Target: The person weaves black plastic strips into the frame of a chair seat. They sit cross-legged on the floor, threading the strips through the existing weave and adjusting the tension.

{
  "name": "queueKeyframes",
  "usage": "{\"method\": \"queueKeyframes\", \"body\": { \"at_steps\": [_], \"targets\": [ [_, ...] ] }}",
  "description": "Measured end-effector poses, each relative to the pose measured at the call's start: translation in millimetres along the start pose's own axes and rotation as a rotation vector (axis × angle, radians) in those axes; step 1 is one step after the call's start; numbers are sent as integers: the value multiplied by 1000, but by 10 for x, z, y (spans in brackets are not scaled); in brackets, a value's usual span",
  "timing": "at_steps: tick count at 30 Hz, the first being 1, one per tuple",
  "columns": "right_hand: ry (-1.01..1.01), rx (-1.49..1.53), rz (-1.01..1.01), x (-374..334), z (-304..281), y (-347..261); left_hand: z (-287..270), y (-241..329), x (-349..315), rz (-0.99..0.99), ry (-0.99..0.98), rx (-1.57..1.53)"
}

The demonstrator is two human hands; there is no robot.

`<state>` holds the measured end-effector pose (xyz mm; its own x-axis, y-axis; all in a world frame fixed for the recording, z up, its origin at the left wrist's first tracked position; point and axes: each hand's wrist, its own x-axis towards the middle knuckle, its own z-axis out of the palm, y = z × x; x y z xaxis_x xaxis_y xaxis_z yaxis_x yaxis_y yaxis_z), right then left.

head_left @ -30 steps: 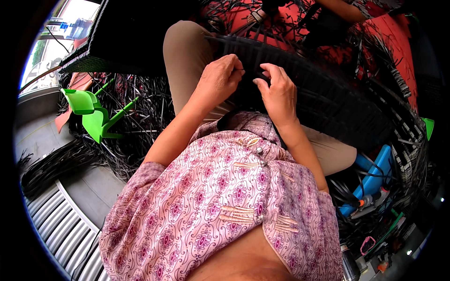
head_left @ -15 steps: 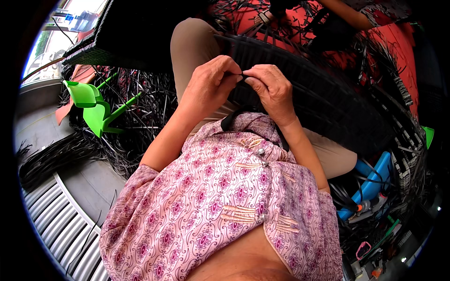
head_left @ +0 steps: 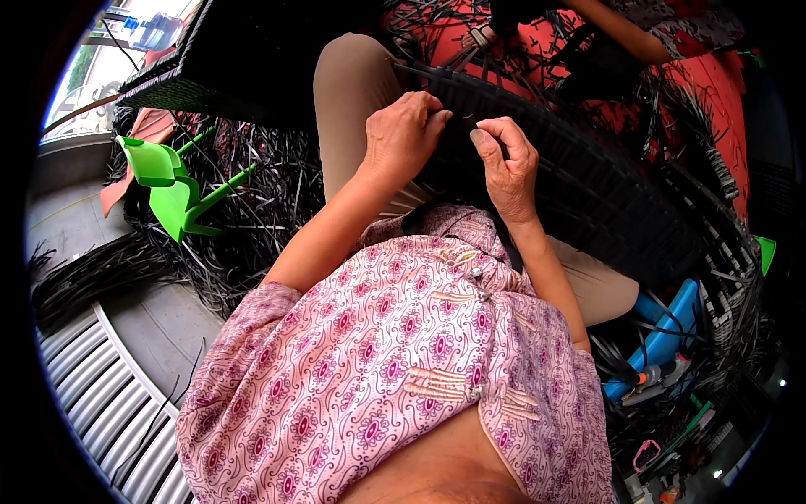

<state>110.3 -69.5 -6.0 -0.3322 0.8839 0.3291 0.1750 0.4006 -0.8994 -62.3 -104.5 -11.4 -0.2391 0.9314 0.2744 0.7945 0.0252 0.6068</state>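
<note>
Because the black woven panel [head_left: 600, 181] slants across the lap, from the upper centre of the frame toward its right side, it would be wise to keep its broad face braced against the legs, so that it gives less under light fingertip work. At the left of the frame lies a heap of black flat strips [head_left: 252, 189]; loose ends like these could snag, so they are best kept clear of the forearms. The beige trouser knee [head_left: 357, 92], at upper centre, stands just beside the panel's near end and should serve as a stop against sliding. A blue plastic piece [head_left: 672, 332] sits at the lower right, well apart from the fingers.

Both hands hang over the panel at upper centre, apart from each other. The left hand [head_left: 405, 130] is narrow, its thumb drawn in close to curled fingers; the right hand [head_left: 508, 166] has a bent forefinger near its thumb. I cannot tell whether either grips a strip. Dark on dark hides much here, so feeling for edges seems safer than looking. Smallest is a thin pale glint [head_left: 468, 116] between the fingertips, perhaps a strip's edge.
</note>
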Motion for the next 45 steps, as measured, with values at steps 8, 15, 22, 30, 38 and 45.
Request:
{"method": "queueKeyframes", "body": {
  "at_steps": [8, 15, 22, 30, 38, 45],
  "targets": [
    [-16, -61, -119, 21, 31, -9, 110, 27, -29, -11, 16, 83],
    [30, -246, -72, 149, 119, -29, 128, 19, -32, -34, 48, -52],
    [-68, -480, 16, 227, 195, -28, 128, -50, -21, -52, 60, -228],
    [-178, -587, 26, 265, 199, -41, 86, -36, -51, -60, 4, -231],
    [-212, -552, 31, 260, 177, -29, -34, -143, -61, 61, -95, -52],
    [-192, -597, 42, 260, 202, -46, -106, -82, 17, 108, -188, 74]
  ]
}}
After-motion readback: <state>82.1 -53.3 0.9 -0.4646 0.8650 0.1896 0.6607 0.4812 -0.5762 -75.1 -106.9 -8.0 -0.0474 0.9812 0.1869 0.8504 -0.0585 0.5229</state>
